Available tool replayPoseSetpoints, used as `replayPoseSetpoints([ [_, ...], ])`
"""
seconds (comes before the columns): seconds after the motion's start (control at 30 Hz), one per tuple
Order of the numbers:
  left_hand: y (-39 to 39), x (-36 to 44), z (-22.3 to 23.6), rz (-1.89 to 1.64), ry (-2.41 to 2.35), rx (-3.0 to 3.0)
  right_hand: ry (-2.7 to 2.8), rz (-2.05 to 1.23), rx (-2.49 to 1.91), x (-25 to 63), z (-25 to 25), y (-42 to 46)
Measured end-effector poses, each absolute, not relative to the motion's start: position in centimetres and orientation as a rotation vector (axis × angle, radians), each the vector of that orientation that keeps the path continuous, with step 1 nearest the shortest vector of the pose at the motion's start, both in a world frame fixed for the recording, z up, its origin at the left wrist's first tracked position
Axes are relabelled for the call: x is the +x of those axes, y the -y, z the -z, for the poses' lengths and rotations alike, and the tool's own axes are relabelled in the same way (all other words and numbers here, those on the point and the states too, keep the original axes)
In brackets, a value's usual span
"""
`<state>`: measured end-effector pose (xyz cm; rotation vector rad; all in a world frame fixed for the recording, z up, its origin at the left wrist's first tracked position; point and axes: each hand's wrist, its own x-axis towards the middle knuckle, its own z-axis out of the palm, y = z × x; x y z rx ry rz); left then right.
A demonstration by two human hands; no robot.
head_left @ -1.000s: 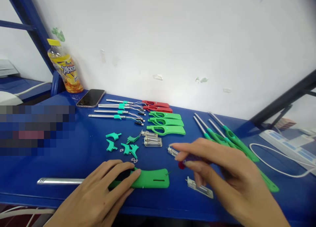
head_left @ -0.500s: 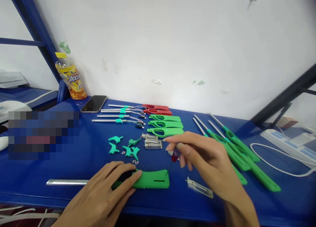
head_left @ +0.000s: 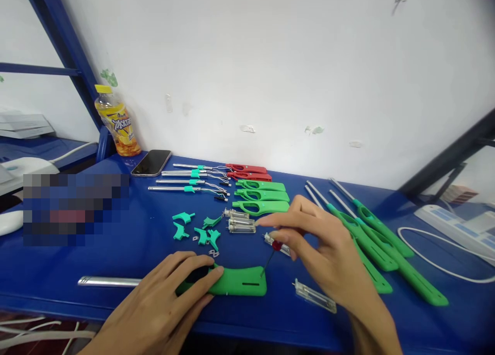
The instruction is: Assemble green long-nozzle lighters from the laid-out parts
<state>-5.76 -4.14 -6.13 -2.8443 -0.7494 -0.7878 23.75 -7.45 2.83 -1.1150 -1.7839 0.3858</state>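
My left hand [head_left: 170, 293] presses a green utility lighter [head_left: 243, 283] flat on the blue table, its fingers over the trigger area. The lighter's silver tube [head_left: 110, 281] points left from under the hand. My right hand [head_left: 320, 247] pinches a small screwdriver [head_left: 276, 246] with a red part near its shaft; the fingers hide most of its handle. Its thin shaft slants down to the lighter's right end, where the tip touches. A clear lighter fuel tank [head_left: 315, 296] lies below my right hand, and another tank [head_left: 281, 245] is partly covered by it.
Teal triggers [head_left: 201, 235] and small metal clips [head_left: 213, 253] lie ahead of my left hand. Behind are more tanks [head_left: 242, 225], wired tubes [head_left: 176, 189], green shells [head_left: 263, 206] and red shells [head_left: 251, 176]. Several lighters [head_left: 381, 241] lie right. A phone [head_left: 151, 163] and bottle [head_left: 118, 120] stand back left.
My right fingers have shifted around the screwdriver's handle, knuckles higher, with its tip still at the lighter's right end. My left hand holds the same place; the view has moved slightly.
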Motion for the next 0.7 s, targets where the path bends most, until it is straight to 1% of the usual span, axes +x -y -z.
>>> replayPoseSetpoints([
  [0.07,4.16,-5.74,6.12,0.792,0.746,-2.848,1.822,-0.407,-1.139,23.78,-2.86,7.45],
  [0.17,4.17,-5.77,6.18,0.800,0.746,-2.853,1.820,-0.707,-1.081,23.94,-2.98,7.72],
  [0.23,4.17,-5.84,6.28,0.803,0.761,-2.855,1.806,-0.801,-1.021,23.94,-3.03,7.81],
  [0.4,4.21,-6.05,6.56,0.755,0.781,-2.872,1.810,-0.458,-1.019,23.69,-3.04,7.56],
  [0.47,4.22,-6.10,6.65,0.752,0.782,-2.868,1.833,-0.487,-1.010,23.75,-3.04,7.60],
  [0.57,4.17,-6.13,6.74,0.750,0.789,-2.868,1.835,-0.629,-1.014,23.88,-2.94,7.72],
  [0.6,4.15,-6.12,6.72,0.747,0.787,-2.869,1.824,-0.607,-1.035,23.90,-2.87,7.71],
  [0.7,4.13,-6.01,6.56,0.760,0.788,-2.873,1.800,-0.350,-1.128,23.83,-2.65,7.53],
])
